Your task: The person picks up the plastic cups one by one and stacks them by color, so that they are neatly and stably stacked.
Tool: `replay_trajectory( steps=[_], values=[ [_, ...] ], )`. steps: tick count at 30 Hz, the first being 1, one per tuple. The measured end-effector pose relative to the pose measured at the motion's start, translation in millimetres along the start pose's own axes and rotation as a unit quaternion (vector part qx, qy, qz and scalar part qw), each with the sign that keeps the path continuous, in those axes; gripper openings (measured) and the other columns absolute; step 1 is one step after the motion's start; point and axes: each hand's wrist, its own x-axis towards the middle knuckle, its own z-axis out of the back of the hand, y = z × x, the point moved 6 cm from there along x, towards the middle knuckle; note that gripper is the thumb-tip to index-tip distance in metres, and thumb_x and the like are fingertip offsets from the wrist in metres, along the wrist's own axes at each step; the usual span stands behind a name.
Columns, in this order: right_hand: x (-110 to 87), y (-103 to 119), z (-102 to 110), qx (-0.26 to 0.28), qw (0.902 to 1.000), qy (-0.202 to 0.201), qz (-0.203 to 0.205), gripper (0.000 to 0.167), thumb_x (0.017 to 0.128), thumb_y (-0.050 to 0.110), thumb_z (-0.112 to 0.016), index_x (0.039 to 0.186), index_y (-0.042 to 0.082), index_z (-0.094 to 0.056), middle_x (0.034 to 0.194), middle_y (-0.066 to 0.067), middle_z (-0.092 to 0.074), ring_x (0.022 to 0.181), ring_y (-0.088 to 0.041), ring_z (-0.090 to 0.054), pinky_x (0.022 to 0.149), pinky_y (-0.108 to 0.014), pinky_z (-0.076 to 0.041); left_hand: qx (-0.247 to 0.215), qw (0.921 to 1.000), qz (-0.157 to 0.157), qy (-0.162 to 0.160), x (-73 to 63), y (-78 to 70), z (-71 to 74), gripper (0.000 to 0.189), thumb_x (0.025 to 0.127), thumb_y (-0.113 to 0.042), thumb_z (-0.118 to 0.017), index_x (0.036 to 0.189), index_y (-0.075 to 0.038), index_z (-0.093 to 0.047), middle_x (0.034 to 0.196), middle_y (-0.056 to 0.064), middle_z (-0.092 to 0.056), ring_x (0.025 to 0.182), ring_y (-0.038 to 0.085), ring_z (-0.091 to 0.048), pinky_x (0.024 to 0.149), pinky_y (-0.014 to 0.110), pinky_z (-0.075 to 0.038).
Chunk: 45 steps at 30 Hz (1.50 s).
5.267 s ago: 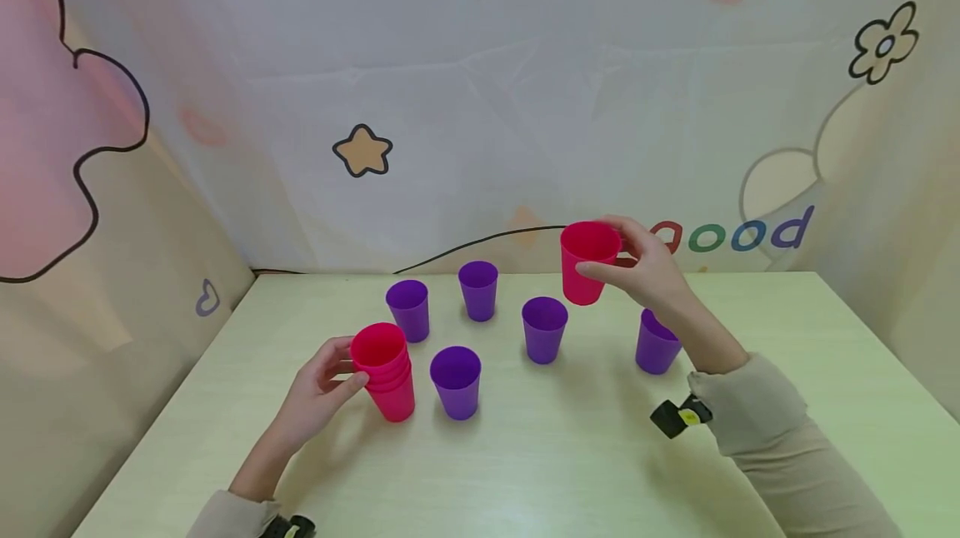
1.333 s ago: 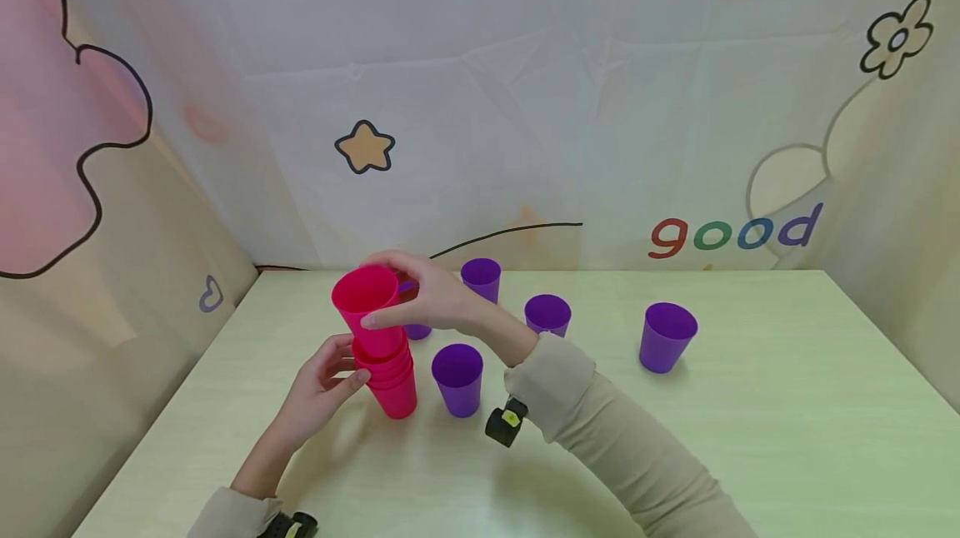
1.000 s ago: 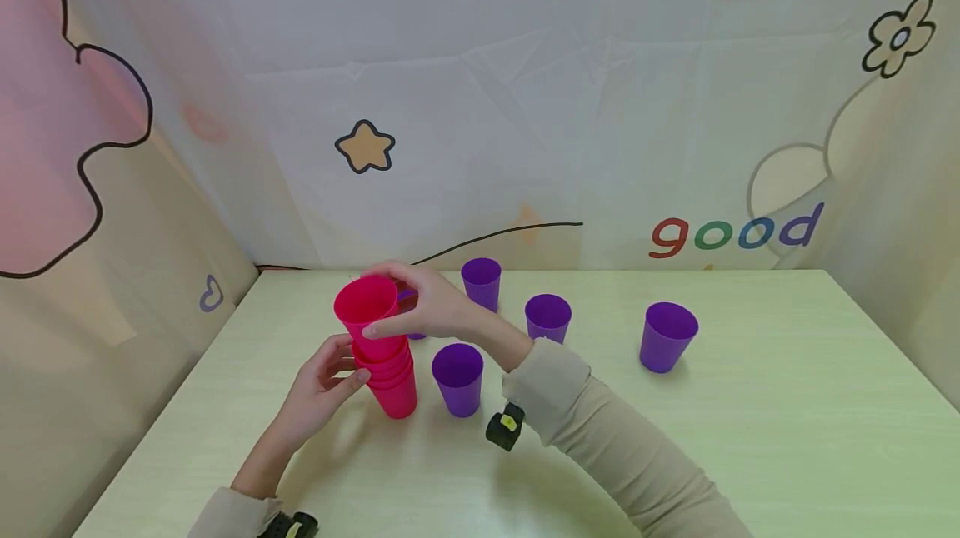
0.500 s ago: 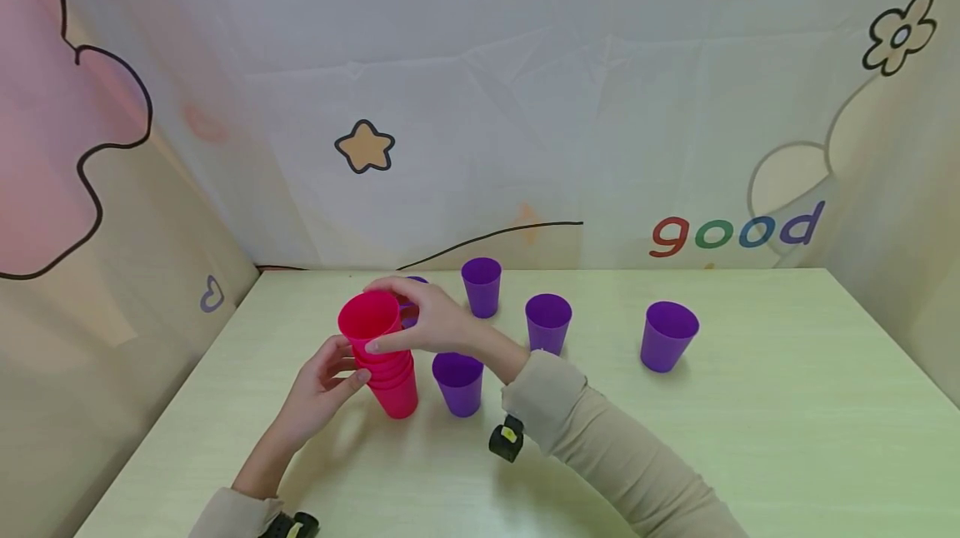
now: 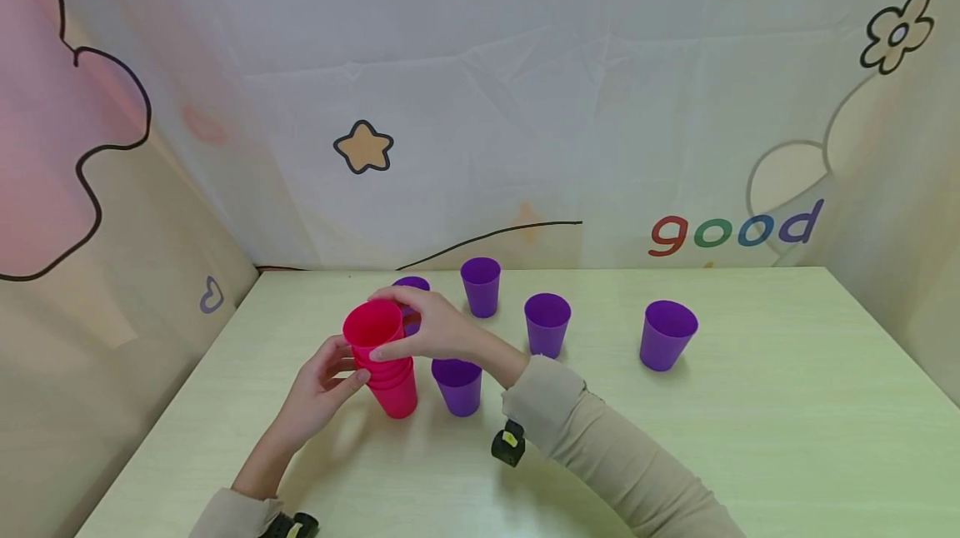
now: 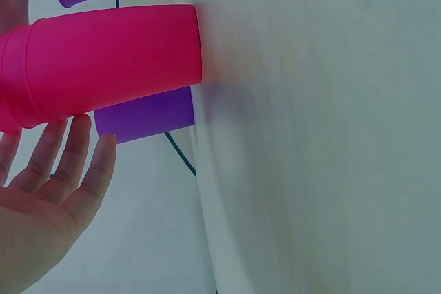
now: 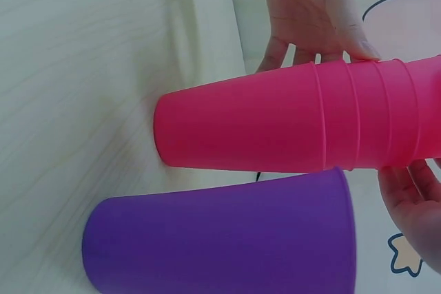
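A stack of nested red-pink cups (image 5: 394, 398) stands upright on the left part of the table. My left hand (image 5: 318, 392) steadies it from the left, thumb in front and fingers behind, near the rims. Above, my right hand (image 5: 438, 328) grips the topmost red-pink cup (image 5: 365, 328) between thumb and fingers, its lower part sunk inside the stack. In the right wrist view several rims show along the stack (image 7: 241, 125), close together. A purple cup (image 5: 459, 395) stands just right of the stack, its rim partly covered by my right hand.
Behind the stack is another purple cup (image 5: 412, 281), mostly hidden by the right hand. More purple cups stand upright: one at the back (image 5: 481, 288), a middle cup (image 5: 547, 326) and a far-right cup (image 5: 668, 338). A printed cloth (image 5: 465, 146) hangs behind the table.
Earlier my right hand held the red-pink cup raised on the right; it carried it left over the stack, then lowered it in. My left hand has stayed at the stack.
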Motion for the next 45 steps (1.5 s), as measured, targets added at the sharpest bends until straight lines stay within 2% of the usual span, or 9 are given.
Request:
replay_trajectory(
  steps=[10, 15, 22, 26, 32, 35, 45],
  values=[
    [-1.0, -8, -3, -0.033, 0.9993, 0.004, -0.018, 0.059, 0.073, 0.018, -0.076, 0.124, 0.007, -0.049, 0.107, 0.0, -0.057, 0.091, -0.008, -0.056, 0.076, -0.024, -0.049, -0.007, 0.9999, 0.007, 0.001, 0.2, -1.9, -1.0, 0.044, 0.085, -0.006, -0.062, 0.124, -0.003, -0.043, 0.116, 0.015, -0.052, 0.103, 0.032, -0.052, 0.077, 0.026, -0.049],
    [-2.2, -10, -3, -0.049, 0.9983, 0.006, -0.031, 0.061, 0.073, 0.021, -0.076, 0.125, 0.007, -0.049, 0.106, 0.001, -0.057, 0.094, -0.014, -0.055, 0.075, -0.022, -0.048, -0.009, 0.9999, 0.013, 0.001, 0.4, -1.5, -1.6, 0.043, 0.086, -0.008, -0.062, 0.124, -0.004, -0.044, 0.117, 0.014, -0.052, 0.103, 0.031, -0.052, 0.077, 0.027, -0.049],
    [-6.6, -7, 2, -0.059, 0.9975, -0.006, -0.038, 0.07, 0.074, 0.023, -0.075, 0.133, 0.007, -0.042, 0.117, -0.005, -0.054, 0.1, -0.018, -0.055, 0.082, -0.027, -0.048, -0.008, 0.9999, 0.013, -0.002, -0.2, 0.0, -2.2, 0.046, 0.084, -0.006, -0.064, 0.125, -0.004, -0.043, 0.118, 0.015, -0.052, 0.103, 0.031, -0.052, 0.077, 0.026, -0.049],
    [-11.7, -2, 8, -0.051, 0.998, -0.017, -0.034, 0.068, 0.074, 0.022, -0.075, 0.133, 0.009, -0.043, 0.121, -0.007, -0.052, 0.105, -0.021, -0.054, 0.086, -0.033, -0.047, -0.006, 0.9999, 0.013, -0.005, -0.5, 0.7, -1.6, 0.047, 0.083, -0.006, -0.064, 0.125, -0.004, -0.043, 0.119, 0.015, -0.052, 0.103, 0.031, -0.052, 0.077, 0.026, -0.049],
    [-20.7, 1, 10, -0.037, 0.9989, -0.018, -0.021, 0.064, 0.075, 0.021, -0.074, 0.131, 0.008, -0.045, 0.117, -0.003, -0.054, 0.105, -0.012, -0.052, 0.083, -0.024, -0.047, -0.005, 0.9998, 0.015, -0.007, -0.7, 2.6, -1.1, 0.046, 0.084, -0.008, -0.064, 0.125, -0.005, -0.044, 0.118, 0.014, -0.052, 0.103, 0.031, -0.053, 0.078, 0.027, -0.049],
    [-25.3, 3, 11, -0.03, 0.9993, -0.02, -0.011, 0.063, 0.075, 0.02, -0.074, 0.13, 0.007, -0.046, 0.116, -0.002, -0.055, 0.103, -0.01, -0.052, 0.082, -0.023, -0.046, -0.001, 0.9998, 0.016, -0.009, -1.2, 3.6, -0.7, 0.045, 0.084, -0.01, -0.064, 0.124, -0.005, -0.044, 0.117, 0.013, -0.052, 0.102, 0.03, -0.053, 0.078, 0.027, -0.049],
    [-49.8, 11, 23, -0.026, 0.9992, -0.028, 0.009, 0.061, 0.075, 0.016, -0.073, 0.129, 0.007, -0.046, 0.121, -0.005, -0.052, 0.11, -0.015, -0.048, 0.087, -0.033, -0.046, -0.004, 0.9997, 0.023, -0.009, 0.4, 1.6, -1.7, 0.043, 0.085, -0.008, -0.062, 0.124, -0.004, -0.044, 0.117, 0.015, -0.053, 0.103, 0.031, -0.053, 0.077, 0.027, -0.049]
  ],
)
